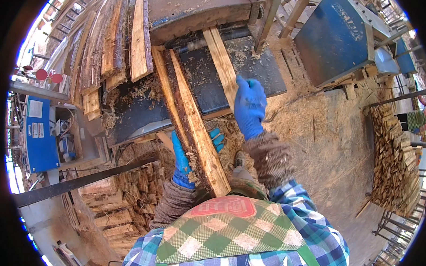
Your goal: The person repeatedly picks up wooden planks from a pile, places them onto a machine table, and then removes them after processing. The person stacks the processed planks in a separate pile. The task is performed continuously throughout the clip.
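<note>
In a blue glove, my left hand (180, 155) cups a long bark-edged slab (200, 138) from below, its fingers showing on the far side. The slab slants from the dark metal bed toward my apron, bark running along its length. Closed at the near right edge of a paler plank (221, 60) is my right hand (249, 106), also gloved in blue. That plank lies across the metal bed (257, 61), and its far end goes under the machine's housing (204, 20). My right fingertips are partly hidden.
Several bark-edged boards (111, 47) lie at the upper left. A blue control box (40, 132) stands at far left, above a stack of wood pieces (117, 206). At the right are a blue machine cabinet (334, 39) and a tall wood pile (394, 159). Sawdust covers the floor (316, 138).
</note>
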Available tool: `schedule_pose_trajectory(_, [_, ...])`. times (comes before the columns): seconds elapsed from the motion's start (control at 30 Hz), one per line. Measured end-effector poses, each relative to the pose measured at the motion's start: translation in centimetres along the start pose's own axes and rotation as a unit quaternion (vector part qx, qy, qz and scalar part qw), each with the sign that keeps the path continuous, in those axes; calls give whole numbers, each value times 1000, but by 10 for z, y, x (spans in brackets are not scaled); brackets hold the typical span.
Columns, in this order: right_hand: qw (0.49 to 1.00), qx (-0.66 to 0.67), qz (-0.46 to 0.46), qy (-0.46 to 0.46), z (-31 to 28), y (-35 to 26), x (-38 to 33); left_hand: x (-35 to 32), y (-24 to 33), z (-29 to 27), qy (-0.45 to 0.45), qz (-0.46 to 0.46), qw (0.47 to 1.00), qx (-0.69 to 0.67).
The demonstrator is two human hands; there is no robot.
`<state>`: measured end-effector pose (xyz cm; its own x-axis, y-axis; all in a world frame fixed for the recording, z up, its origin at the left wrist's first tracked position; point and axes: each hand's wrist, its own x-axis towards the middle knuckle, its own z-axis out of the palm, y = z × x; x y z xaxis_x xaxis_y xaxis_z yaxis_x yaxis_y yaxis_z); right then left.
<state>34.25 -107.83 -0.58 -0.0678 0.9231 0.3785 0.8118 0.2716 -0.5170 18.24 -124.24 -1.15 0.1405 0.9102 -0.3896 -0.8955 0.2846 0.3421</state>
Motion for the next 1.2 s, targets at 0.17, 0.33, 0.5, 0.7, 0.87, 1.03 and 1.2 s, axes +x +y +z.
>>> schedule_pose_trajectory(0.17, [998,-54,0,11,47,-9,74,-2,-1,12,50,8,998,31])
schedule_pose_trajectory(0.33, [992,28,119,39,72,-2,139,-3,6,23,25,44,997,59])
schedule_pose_trajectory(0.5, [945,326,-24,15,38,-24,26,-47,25,-18,71,35,992,95])
schedule_pose_trajectory(0.7, [764,527,169,-332,-28,-10,-193,-31,23,-68,-115,241,855,444])
schedule_pose_trajectory(0.87, [862,429,172,-210,-59,-22,-201,-43,22,-68,62,99,922,370])
schedule_pose_trajectory(1.03, [887,406,176,-134,-90,1,-179,-38,24,-79,145,111,952,244])
schedule_pose_trajectory(1.2, [844,474,210,-138,-90,7,-146,-25,42,-94,138,119,951,250])
